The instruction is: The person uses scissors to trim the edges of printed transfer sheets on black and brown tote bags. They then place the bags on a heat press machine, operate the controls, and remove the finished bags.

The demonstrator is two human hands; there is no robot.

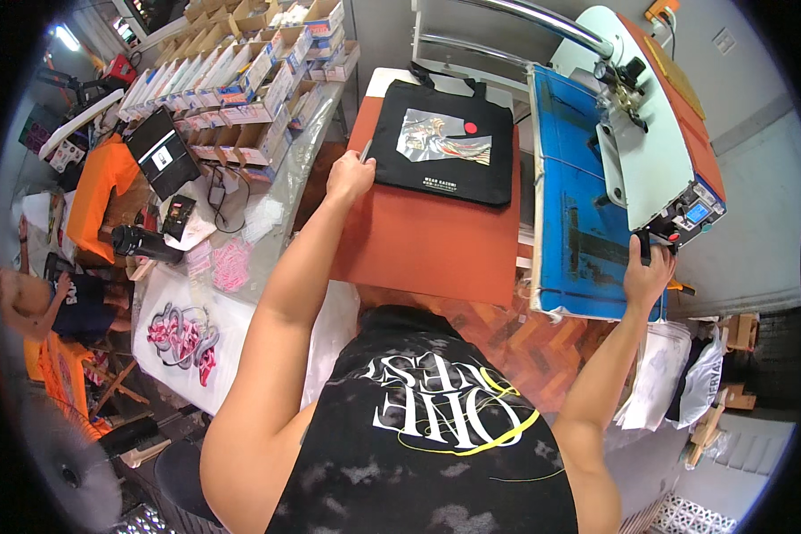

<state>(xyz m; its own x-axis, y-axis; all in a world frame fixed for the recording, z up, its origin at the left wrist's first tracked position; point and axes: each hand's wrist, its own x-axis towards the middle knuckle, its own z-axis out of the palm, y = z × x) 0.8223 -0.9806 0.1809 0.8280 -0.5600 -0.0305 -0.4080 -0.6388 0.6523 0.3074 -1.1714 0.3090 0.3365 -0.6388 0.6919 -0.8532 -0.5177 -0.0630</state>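
Observation:
A black tote bag [445,182] with a printed picture and a red dot lies flat on an orange-red pad [427,245] in front of me. At the bag's left edge is my left hand [351,175], its fingers closed on a thin greyish thing [366,149] too small to make out. My right hand [647,270] is wrapped round a black handle [641,246] at the front of a heat press head [659,133]. That head is swung off to the right, over a blue board [578,258], away from the bag. A control box [694,214] with a lit screen sits beside the handle.
To the left, a plastic-covered table [285,178] bears stacked cardboard boxes [240,80], a laptop [162,156] and a black bottle [142,242]. A printed white sheet [156,325] is nearer. A person [40,303] sits far left, near a fan [67,472]. Cloths [654,369] hang at right.

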